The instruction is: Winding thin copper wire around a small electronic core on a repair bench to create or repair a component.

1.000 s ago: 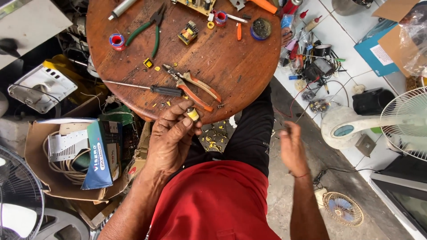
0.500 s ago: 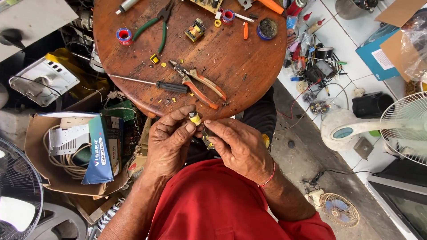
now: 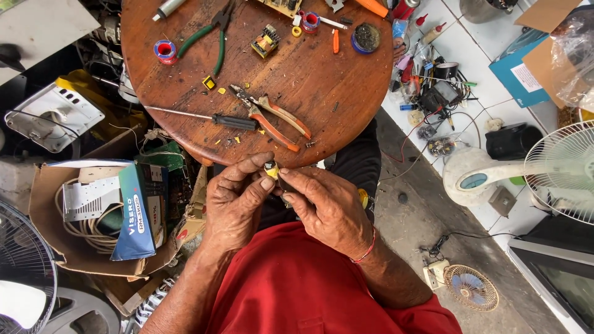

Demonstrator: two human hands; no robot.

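Item: small yellow-and-black component (image 3: 271,169), pinched between our left hand (image 3: 238,201) and right hand (image 3: 325,207), both closed on it, just off the near edge of the round wooden table (image 3: 334,80). Fingers cover most of it; we cannot make out its type. Orange-handled pliers (image 3: 278,120) lie nearby on the table
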